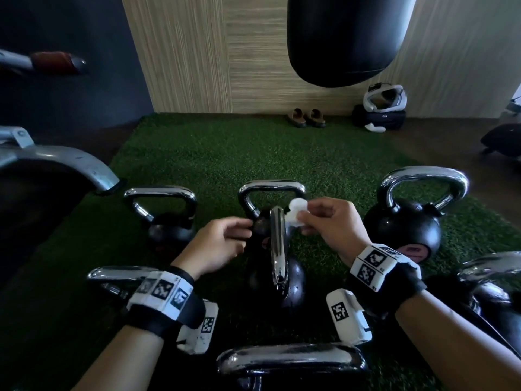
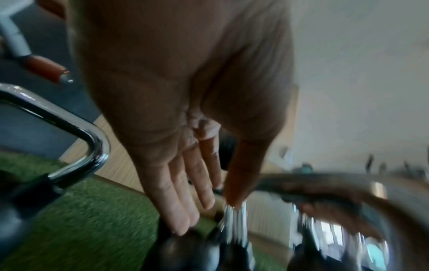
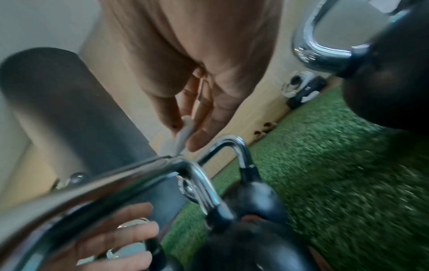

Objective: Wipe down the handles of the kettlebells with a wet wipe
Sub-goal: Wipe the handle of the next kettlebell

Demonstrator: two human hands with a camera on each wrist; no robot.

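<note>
Right hand (image 1: pixel 328 221) pinches a crumpled white wet wipe (image 1: pixel 296 212) between thumb and fingertips, the wipe touching the far end of the chrome handle (image 1: pixel 277 244) of the centre kettlebell (image 1: pixel 293 280) (handle seen end-on in the head view). Left hand (image 1: pixel 218 246) sits at 9 o'clock of that handle, fingers straight and spread loosely; fingertips appear to touch a black kettlebell body, though the left wrist view is blurred. Further kettlebells stand on the green turf mat (image 1: pixel 225 153): one at 10 o'clock (image 1: pixel 166 218), one at 2 o'clock (image 1: pixel 406 221), one at 12 o'clock directly behind (image 1: pixel 270 193).
</note>
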